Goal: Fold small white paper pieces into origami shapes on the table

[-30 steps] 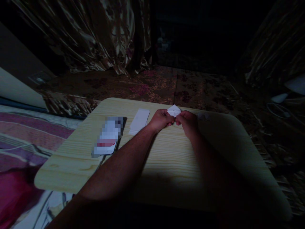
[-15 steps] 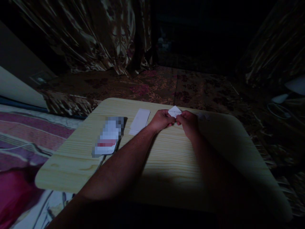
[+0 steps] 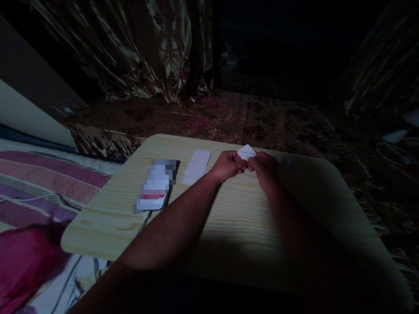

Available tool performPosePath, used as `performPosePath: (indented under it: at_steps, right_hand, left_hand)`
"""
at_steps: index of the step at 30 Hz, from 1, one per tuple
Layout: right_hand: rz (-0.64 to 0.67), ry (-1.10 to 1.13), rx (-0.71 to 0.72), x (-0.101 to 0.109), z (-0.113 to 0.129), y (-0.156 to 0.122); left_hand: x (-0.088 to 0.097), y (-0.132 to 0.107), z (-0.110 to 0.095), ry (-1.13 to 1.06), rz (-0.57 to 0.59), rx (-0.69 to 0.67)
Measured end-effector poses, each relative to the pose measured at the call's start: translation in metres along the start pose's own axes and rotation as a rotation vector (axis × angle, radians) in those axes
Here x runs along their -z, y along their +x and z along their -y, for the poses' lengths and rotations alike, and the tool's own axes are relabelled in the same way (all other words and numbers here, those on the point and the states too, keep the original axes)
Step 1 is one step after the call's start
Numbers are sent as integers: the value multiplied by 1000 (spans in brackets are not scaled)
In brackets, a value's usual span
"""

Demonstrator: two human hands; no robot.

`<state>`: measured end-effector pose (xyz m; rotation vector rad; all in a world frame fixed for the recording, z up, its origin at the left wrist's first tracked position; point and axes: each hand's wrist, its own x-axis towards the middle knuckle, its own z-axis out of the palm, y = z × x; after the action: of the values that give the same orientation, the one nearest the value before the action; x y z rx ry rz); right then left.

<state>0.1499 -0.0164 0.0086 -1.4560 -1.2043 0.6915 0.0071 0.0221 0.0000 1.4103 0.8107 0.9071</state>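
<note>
A small piece of folded white paper (image 3: 246, 151), with a pointed top and a crease across it, is held up between both hands near the table's far edge. My left hand (image 3: 227, 165) is closed, pinching its left side with thumb and fingers. On the right side my right hand (image 3: 266, 168) pinches the same paper, its thumb near the lower edge. The two thumbs almost meet below the fold. The fingers behind the paper are hidden. A few white paper strips (image 3: 197, 165) lie stacked to the left of my left hand.
A phone-like device (image 3: 155, 185) with a blurred screen lies on the light wooden table (image 3: 235, 231), left of the strips. Faint pale scraps (image 3: 284, 160) are beyond my right hand. A striped bed cover (image 3: 49, 187) is at left, patterned curtains (image 3: 157, 52) behind.
The whole view has shifted slightly, so the table and hands appear a little further right. Both hands keep their pinch on the folded paper, whose shape looks the same.
</note>
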Motion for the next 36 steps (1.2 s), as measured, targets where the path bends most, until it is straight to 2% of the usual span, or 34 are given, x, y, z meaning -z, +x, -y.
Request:
performPosePath:
  at_steps: [9, 18, 36]
  right_hand:
    - [35, 107, -7, -2, 0, -1]
    - [16, 31, 32, -1, -2, 1]
    - [29, -21, 11, 1, -1, 2]
  left_hand:
    - [-1, -2, 0, 14, 16, -1]
    - [-1, -2, 1, 37, 35, -10]
    - [-2, -1, 2, 33, 59, 10]
